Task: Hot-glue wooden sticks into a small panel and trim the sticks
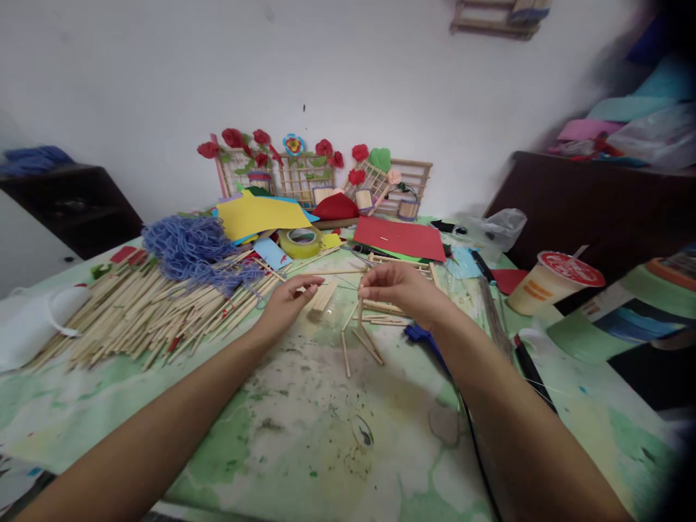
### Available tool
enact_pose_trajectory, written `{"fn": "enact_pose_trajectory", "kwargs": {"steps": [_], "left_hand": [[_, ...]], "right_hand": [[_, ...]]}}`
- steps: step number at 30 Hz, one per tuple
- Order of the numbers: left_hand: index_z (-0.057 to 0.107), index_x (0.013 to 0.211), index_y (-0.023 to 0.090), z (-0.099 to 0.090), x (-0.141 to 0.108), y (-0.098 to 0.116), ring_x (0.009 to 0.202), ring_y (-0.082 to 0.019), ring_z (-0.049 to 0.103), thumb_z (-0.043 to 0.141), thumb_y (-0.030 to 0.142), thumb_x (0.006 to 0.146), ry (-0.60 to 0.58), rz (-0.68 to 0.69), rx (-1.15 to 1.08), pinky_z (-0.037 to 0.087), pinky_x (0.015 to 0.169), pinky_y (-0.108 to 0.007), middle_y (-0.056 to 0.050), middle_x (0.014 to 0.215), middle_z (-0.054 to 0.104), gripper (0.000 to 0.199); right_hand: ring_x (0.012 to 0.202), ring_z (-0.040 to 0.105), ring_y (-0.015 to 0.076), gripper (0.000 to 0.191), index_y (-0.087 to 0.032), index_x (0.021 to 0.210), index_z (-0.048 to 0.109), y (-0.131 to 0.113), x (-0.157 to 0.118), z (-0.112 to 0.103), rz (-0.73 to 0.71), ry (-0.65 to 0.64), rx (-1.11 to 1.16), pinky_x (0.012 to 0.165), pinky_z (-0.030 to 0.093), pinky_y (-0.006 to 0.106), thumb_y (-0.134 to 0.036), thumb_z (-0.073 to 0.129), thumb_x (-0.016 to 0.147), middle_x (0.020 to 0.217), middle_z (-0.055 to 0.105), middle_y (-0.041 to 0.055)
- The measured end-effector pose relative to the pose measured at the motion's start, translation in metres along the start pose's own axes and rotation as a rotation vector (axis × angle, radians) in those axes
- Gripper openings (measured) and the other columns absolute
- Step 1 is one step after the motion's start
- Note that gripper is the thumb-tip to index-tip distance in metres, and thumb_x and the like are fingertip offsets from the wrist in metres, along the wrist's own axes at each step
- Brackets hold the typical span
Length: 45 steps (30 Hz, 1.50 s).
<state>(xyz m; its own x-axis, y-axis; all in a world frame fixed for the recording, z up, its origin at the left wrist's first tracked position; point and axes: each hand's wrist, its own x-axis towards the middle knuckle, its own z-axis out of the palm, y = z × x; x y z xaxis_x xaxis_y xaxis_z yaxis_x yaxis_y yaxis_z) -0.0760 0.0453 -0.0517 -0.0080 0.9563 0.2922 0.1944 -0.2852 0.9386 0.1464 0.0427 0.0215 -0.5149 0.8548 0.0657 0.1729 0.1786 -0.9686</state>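
My right hand (399, 290) is closed in a pinch on the upper end of a thin wooden stick (359, 312). Just below it, several short sticks (346, 354) rest at angles on the table. Level with it on the left, my left hand (288, 301) has its thumb and fingertips together. A thin dark strand seems to run between the two hands, but what the left fingertips hold is too small to make out. Beside that hand lies a small bundle of flat pale sticks (325, 299). Behind my right hand is a stick frame (429, 272), partly hidden.
A big pile of sticks (130, 319) and tangled blue yarn (185, 243) spread on the left. Yellow tape (301, 243), yellow sheets (261, 217) and red sheets (399, 238) lie behind. A blue glue gun (427, 337) with a cord, a cup (549, 283) and a large jar (614, 312) stand right.
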Motion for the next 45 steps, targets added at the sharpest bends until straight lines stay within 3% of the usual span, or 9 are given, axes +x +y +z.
{"fn": "enact_pose_trajectory", "kwargs": {"steps": [2,4,9,17,22,29,45], "left_hand": [[0.071,0.097,0.022,-0.002,0.019,-0.008,0.106,-0.024,0.054,0.065,0.045,0.075,-0.032,0.010,0.077,0.037,0.094,-0.031,-0.007,0.107,0.067,0.033],[0.071,0.098,0.021,0.001,0.037,-0.018,0.110,-0.025,0.053,0.066,0.048,0.073,-0.135,-0.031,0.066,0.034,0.097,-0.031,-0.007,0.109,0.067,0.037],[0.073,0.090,0.018,0.012,0.056,-0.033,0.096,-0.025,0.058,0.069,0.050,0.067,-0.285,-0.098,0.053,0.040,0.087,-0.032,-0.009,0.101,0.070,0.040],[0.068,0.078,0.014,0.009,0.047,-0.028,0.065,-0.015,0.051,0.070,0.051,0.065,-0.356,-0.164,-0.012,0.037,0.062,-0.024,-0.003,0.072,0.062,0.039],[0.063,0.078,0.015,0.015,0.041,-0.005,0.072,-0.014,0.050,0.069,0.048,0.068,-0.407,-0.135,-0.067,0.038,0.066,-0.023,-0.001,0.076,0.057,0.035],[0.063,0.081,0.016,0.037,0.021,0.028,0.067,-0.011,0.048,0.070,0.040,0.071,-0.443,-0.173,-0.255,0.037,0.063,-0.022,0.001,0.073,0.054,0.027],[0.065,0.081,0.016,0.044,0.015,0.036,0.065,-0.012,0.049,0.070,0.041,0.070,-0.435,-0.214,-0.303,0.035,0.062,-0.024,0.000,0.071,0.057,0.028]], "right_hand": [[0.059,0.050,0.0095,0.015,-0.018,0.068,0.062,-0.007,-0.004,-0.008,-0.024,0.055,0.059,0.061,0.039,0.025,-0.028,0.072,0.065,0.063,0.059,-0.0030],[0.061,0.052,0.0091,0.015,-0.017,0.068,0.061,-0.013,-0.008,-0.014,-0.039,0.125,0.089,0.064,0.040,0.025,-0.027,0.072,0.064,0.065,0.060,-0.0030],[0.061,0.053,0.0087,0.020,-0.016,0.071,0.062,-0.025,-0.017,-0.020,-0.072,0.257,0.110,0.064,0.040,0.025,-0.029,0.074,0.062,0.066,0.060,-0.0029],[0.065,0.055,0.0101,0.022,-0.016,0.072,0.062,-0.021,-0.016,-0.019,-0.095,0.290,0.138,0.066,0.041,0.026,-0.029,0.075,0.060,0.067,0.062,-0.0017],[0.066,0.057,0.0112,0.019,-0.017,0.076,0.064,-0.018,-0.013,-0.015,-0.137,0.329,0.148,0.067,0.042,0.027,-0.028,0.073,0.063,0.070,0.063,-0.0004],[0.064,0.058,0.0124,0.017,-0.016,0.076,0.067,-0.014,-0.012,-0.009,-0.111,0.350,0.077,0.064,0.043,0.027,-0.026,0.073,0.064,0.067,0.064,0.0011],[0.059,0.055,0.0119,0.020,-0.016,0.070,0.065,0.004,0.001,-0.003,-0.026,0.318,0.033,0.059,0.042,0.027,-0.026,0.078,0.057,0.064,0.063,0.0008]]}}
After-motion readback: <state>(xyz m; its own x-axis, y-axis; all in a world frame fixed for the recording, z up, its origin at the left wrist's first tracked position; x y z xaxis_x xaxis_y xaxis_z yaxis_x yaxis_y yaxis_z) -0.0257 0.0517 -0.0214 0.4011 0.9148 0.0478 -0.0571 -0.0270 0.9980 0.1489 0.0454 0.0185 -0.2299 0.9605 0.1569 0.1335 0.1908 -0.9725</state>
